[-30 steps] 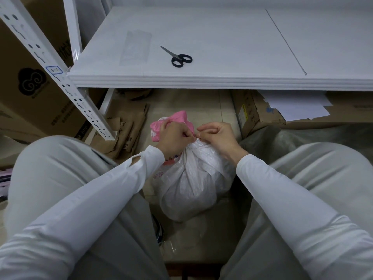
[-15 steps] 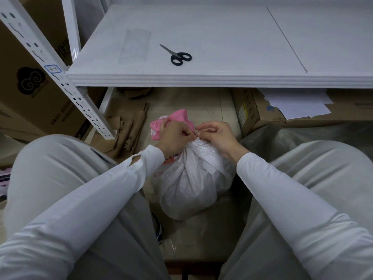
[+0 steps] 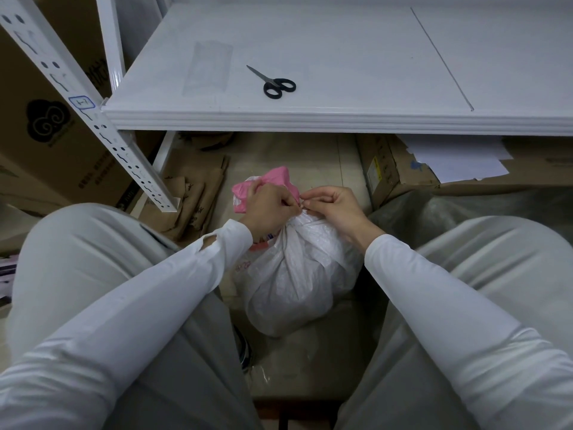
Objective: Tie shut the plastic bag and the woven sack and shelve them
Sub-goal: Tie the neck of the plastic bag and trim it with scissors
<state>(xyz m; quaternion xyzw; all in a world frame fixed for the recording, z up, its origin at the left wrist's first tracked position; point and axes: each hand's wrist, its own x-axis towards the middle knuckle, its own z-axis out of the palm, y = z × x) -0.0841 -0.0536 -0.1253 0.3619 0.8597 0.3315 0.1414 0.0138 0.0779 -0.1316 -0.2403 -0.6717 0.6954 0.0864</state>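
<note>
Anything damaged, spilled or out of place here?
The left sleeve has a small hole near the cuff. Torn cardboard scraps lie on the floor under the shelf. The woven sack shows no spill.

Woven sack point(image 3: 294, 283) neck hidden under left hand point(image 3: 269, 209) & right hand point(image 3: 338, 206); tie vs. fabric in their pinch too small to tell. Pink plastic bag point(image 3: 276, 178) partly behind left hand.

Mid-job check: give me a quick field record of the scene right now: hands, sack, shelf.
left hand: pinches the bunched neck of the woven sack
right hand: pinches the same neck, fingertips meeting the left's
woven sack: white, on the floor between the knees, not yet shelved
pink plastic: sticks up behind the left hand
shelf: white, above the sack
scissors: black-handled, blades closed, lying on the shelf
</note>
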